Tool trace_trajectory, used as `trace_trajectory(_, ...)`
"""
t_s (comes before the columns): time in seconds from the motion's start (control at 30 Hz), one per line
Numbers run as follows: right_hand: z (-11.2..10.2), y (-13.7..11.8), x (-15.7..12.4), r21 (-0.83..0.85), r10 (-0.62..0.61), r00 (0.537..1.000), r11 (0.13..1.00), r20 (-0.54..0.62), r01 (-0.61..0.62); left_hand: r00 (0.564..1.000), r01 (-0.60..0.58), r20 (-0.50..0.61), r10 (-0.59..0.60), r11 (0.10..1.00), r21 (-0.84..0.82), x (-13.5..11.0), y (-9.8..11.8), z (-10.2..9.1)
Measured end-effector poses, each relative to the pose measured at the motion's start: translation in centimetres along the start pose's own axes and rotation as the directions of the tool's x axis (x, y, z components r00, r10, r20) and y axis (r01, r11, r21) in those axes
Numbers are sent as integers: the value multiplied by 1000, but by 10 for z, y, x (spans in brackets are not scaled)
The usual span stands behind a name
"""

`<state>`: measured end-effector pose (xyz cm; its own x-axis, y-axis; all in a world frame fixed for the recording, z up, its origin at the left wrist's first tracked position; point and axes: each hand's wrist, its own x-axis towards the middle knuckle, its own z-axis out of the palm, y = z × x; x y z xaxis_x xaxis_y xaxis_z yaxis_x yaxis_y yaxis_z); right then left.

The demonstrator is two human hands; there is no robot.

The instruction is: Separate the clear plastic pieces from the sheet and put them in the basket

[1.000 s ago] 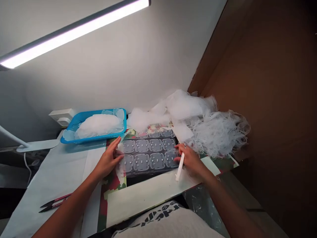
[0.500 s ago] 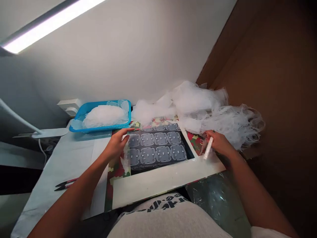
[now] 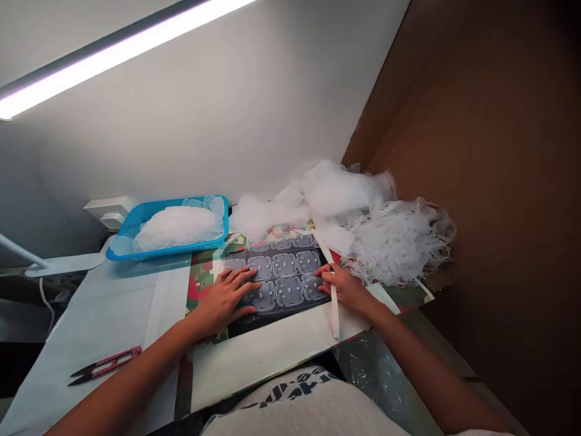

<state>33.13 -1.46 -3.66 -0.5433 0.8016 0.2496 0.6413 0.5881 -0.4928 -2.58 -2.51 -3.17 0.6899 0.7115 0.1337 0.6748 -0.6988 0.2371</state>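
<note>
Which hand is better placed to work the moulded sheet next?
Probably the right hand: its grip holds the white stick, and it rests at the end of the moulded sheet. The left hand lies spread across the sheet, seemingly pressing it down, and holds no tool.

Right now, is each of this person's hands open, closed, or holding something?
Left hand: open, fingers spread flat on the clear moulded sheet.
Right hand: closed, holding a white stick.
</note>
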Motion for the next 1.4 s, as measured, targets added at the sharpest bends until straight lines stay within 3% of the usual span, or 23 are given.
trace_trajectory(0.07,5,-3,4,-11,22,1000,1000,-2,-22,999,-10,-45,12,999,42,-1,4,2)
trace_trajectory(0.17,-7,-19,-6,61,29,987,997,161,-39,999,-32,-37,32,999,6,-13,14,-13)
trace_trajectory(0.23,-20,-34,-19,210,-20,940,976,341,-55,998,-38,56,42,998,-58,-26,22,-29)
trace_trajectory(0.3,-30,-45,-29,402,-107,864,908,492,-117,989,-28,144,44,993,-111,-36,31,-43)
trace_trajectory(0.37,-35,-51,-31,533,-129,836,818,534,-215,989,3,147,13,994,-112,-37,39,-50)
trace_trajectory(0.43,-35,-48,-23,599,-2,901,747,434,-287,995,39,95,-33,997,-63,-25,48,-46)
trace_trajectory(0.5,-31,-41,-9,668,190,956,684,223,-292,997,46,62,-47,999,8,-3,58,-33)
trace_trajectory(0.6,-16,-27,14,758,337,941,610,15,-231,998,-43,54,40,998,55,36,71,-2)
trace_trajectory(0.73,3,-8,27,702,355,935,669,-13,-244,991,-95,96,94,995,1,68,70,27)
trace_trajectory(0.8,8,0,27,691,389,921,674,-30,-263,988,-95,119,95,995,-9,69,63,31)
trace_trajectory(0.93,7,8,27,778,469,880,580,-79,-240,976,-131,171,133,991,-26,62,53,22)
trace_trajectory(1.03,0,9,31,772,415,910,587,-25,-246,978,-128,158,135,990,-53,67,53,15)
trace_trajectory(1.17,-6,15,39,604,237,971,771,20,-201,999,-50,17,50,999,-22,84,54,23)
trace_trajectory(1.23,-5,19,42,536,182,983,828,23,-166,998,-61,11,61,998,-24,88,52,30)
trace_trajectory(1.4,1,25,44,502,139,990,857,2,-121,997,-75,19,76,996,-50,83,49,37)
